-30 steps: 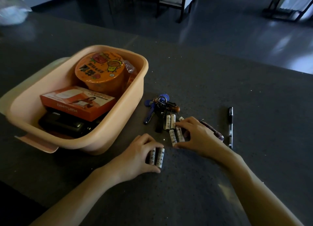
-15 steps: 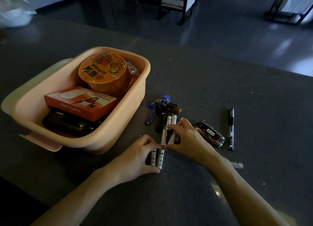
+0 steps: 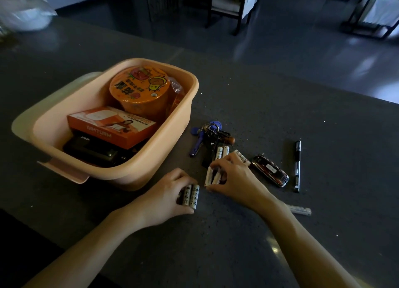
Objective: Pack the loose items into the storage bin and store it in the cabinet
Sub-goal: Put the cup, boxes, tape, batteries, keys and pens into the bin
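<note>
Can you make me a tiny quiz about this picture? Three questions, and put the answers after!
1. True or false: the pen lies inside the storage bin.
2. What does the left hand hold? A) batteries B) keys C) a noodle cup
3. Which hand is nearer the car key fob?

Key: 1 false; 2 A; 3 the right hand.
</note>
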